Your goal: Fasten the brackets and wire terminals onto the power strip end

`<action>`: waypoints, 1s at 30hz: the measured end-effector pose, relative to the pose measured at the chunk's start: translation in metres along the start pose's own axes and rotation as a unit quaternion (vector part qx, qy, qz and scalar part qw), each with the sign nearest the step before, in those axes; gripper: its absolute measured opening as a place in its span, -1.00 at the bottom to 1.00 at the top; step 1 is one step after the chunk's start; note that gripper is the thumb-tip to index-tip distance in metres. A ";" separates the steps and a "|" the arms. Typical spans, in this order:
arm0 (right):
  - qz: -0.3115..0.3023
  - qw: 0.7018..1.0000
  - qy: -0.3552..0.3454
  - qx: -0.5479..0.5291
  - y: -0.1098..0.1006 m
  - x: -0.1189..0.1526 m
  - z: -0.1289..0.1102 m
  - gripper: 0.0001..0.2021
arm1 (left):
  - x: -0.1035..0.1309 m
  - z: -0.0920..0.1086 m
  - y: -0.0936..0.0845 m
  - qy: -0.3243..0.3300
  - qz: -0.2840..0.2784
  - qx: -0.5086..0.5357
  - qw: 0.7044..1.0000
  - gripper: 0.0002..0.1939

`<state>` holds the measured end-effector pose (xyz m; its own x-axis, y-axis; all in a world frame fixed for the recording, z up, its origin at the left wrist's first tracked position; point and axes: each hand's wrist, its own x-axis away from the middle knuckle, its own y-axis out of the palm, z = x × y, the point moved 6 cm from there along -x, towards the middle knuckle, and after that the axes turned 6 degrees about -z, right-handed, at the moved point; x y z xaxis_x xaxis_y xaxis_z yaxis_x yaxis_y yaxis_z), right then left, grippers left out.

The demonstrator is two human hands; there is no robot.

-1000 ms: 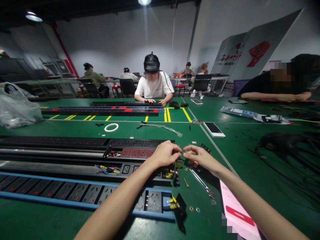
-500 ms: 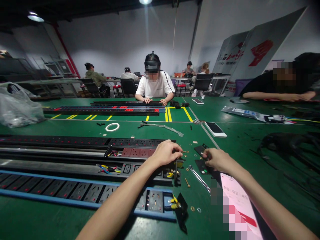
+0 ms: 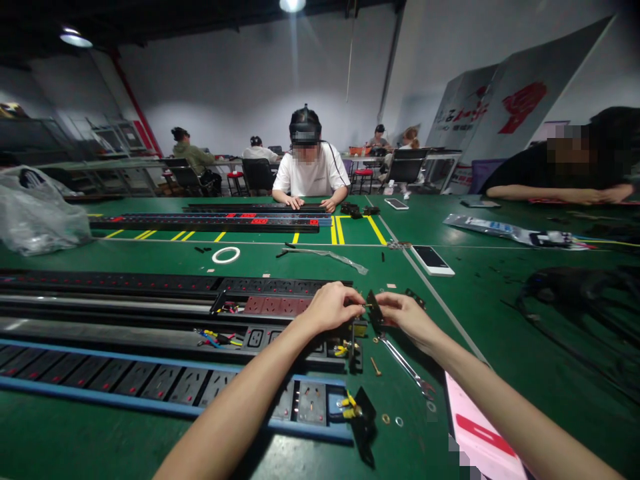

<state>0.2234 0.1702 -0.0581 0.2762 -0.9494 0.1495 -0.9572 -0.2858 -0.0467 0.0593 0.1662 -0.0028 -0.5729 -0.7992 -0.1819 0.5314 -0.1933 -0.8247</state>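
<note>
Between the right-hand ends of the strips and the worktop's [image 3: 75,440] right edge, well in from the far edge, both hands busy.

Head view, now. My left fingers [image 3: 356,309] pinch a thin brass bolt [image 3: 369,305]. My right fingers [image 3: 389,299] grip a black end plate [image 3: 374,309], upright, its face towards the bolt. Whether the bolt has entered a hole: can't tell.

Progress, my reading: part-way. Blue strip [image 3: 150,383], towards the near edge: yellow-sleeved leads [image 3: 349,405] meet its angled plate [image 3: 364,430], which does not look closed onto the strip. Black strip [image 3: 254,338] beyond: yellow leads at its end too, hardware showing. Strip with brown-red sockets [image 3: 273,305]: hand hides the end, state unclear. Coloured wires [image 3: 217,339] lie exposed in an open stretch of the black strip. Likely left: fastening the plate in hand and closing up. Spare bolt [image 3: 375,366], washers [image 3: 385,419] and wrench [image 3: 405,363] lie unused on the right-hand part.

Against half a second ago: right fingers were down at the loose black plates further right; now back beside the left, one plate raised. Left pinch hardly shifted. Blue strip and spare bolt look unchanged.
</note>
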 end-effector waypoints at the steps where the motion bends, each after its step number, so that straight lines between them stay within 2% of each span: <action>1: 0.000 1.000 -0.001 -0.007 0.002 -0.001 0.002 -0.69 | 0.000 0.000 0.000 0.000 0.000 0.002 1.000 -0.84; 9: 0.016 0.999 0.006 -0.039 0.001 -0.004 0.008 -0.72 | 0.000 0.000 -0.001 -0.006 -0.006 0.028 1.000 -0.83; 16: 0.013 0.998 0.010 -0.068 0.010 0.000 0.005 -0.65 | 0.000 0.001 -0.001 -0.006 -0.007 0.040 0.999 -0.85; 20: 0.008 0.997 0.006 -0.077 0.013 0.006 0.004 -0.58 | 0.000 -0.006 0.001 -0.049 -0.014 0.104 0.993 -0.61; 23: 0.012 0.997 0.007 -0.079 0.011 0.010 0.006 -0.54 | 0.001 -0.005 0.004 -0.048 -0.037 0.127 0.990 -0.51; 26: 0.013 0.997 0.006 -0.078 0.010 0.011 0.010 -0.53 | 0.003 -0.001 0.004 -0.030 -0.042 0.109 0.993 -0.53; 30: -0.004 0.998 -0.011 -0.063 0.011 0.011 0.013 -0.48 | 0.005 0.002 -0.002 -0.039 -0.015 0.045 0.998 -0.52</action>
<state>0.2170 0.1554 -0.0701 0.2848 -0.9501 0.1274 -0.9578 -0.2765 0.0793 0.0570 0.1609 -0.0011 -0.5409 -0.8335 -0.1127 0.5705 -0.2651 -0.7773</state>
